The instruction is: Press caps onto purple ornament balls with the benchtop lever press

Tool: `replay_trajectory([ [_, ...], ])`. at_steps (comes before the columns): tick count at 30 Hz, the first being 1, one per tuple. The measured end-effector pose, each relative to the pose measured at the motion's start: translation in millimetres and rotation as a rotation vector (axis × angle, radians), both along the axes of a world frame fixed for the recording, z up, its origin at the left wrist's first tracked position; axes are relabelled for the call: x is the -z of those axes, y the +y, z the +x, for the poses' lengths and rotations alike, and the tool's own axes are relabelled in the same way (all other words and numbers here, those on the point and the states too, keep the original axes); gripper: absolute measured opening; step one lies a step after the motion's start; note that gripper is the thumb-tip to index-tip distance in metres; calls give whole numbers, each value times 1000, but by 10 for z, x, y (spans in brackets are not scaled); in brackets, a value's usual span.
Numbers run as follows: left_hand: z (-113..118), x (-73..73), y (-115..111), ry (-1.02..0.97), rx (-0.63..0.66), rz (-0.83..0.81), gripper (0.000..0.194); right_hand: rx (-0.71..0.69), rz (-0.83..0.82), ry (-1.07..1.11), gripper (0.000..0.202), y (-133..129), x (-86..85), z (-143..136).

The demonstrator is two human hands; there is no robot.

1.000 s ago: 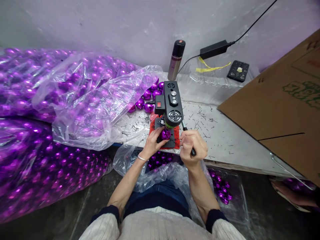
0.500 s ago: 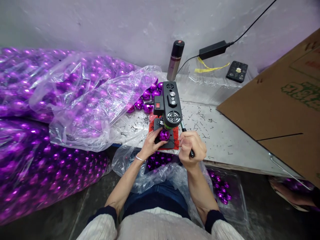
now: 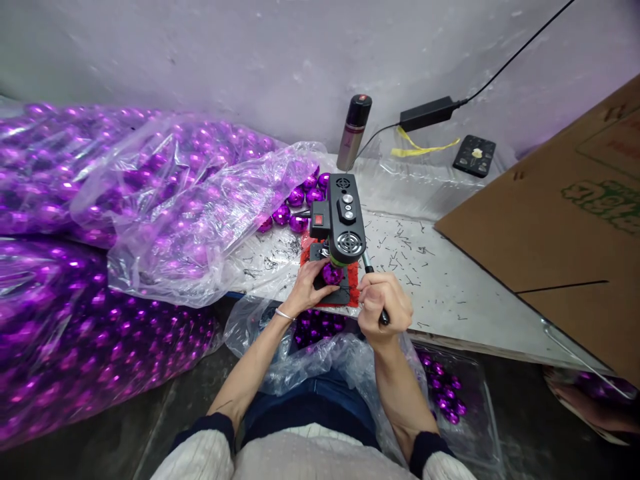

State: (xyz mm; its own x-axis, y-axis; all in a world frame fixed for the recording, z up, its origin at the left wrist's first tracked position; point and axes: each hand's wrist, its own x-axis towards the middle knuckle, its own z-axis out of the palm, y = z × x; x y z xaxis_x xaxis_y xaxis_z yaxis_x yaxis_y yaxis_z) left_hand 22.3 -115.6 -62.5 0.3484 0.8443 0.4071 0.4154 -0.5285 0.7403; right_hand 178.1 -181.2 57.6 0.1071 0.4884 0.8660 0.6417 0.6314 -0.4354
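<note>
A black bench press machine [image 3: 345, 220] with a red switch stands on a red mat [image 3: 353, 283] at the table's front edge. Beneath its head sits a shiny purple ball [image 3: 333, 273], faceted like a mirror ornament. My left hand [image 3: 307, 288] grips this ball from the left, thumb in front and fingers behind it. My right hand [image 3: 385, 303] is wrapped round the black-gripped lever [image 3: 369, 268] at the machine's right side. Several more purple balls [image 3: 281, 215] lie on the table behind and left of the machine.
Large clear bags of purple balls [image 3: 125, 320] fill the left side. A spray can [image 3: 354, 132], a power adapter [image 3: 427, 115] and a black box [image 3: 475, 156] stand along the wall. At right is a cardboard box [image 3: 555, 227]. Below the table, a clear bin [image 3: 483, 407] holds balls.
The view has shifted slightly, so everything sits a little lower in the picture. Both hands keep their grip on the ball and the lever.
</note>
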Motion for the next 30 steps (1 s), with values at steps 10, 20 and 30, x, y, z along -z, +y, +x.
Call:
replay_trajectory([
  [10,-13,-15,-4,-38,23,-26,65,17,29,-4,27,-11,227,-8],
  [20,-16,-4,-5,-55,22,-27,66,-7,115,22,32,41,513,-22],
  [30,-2,15,6,-56,13,-72,70,17,162,73,33,81,675,-43],
])
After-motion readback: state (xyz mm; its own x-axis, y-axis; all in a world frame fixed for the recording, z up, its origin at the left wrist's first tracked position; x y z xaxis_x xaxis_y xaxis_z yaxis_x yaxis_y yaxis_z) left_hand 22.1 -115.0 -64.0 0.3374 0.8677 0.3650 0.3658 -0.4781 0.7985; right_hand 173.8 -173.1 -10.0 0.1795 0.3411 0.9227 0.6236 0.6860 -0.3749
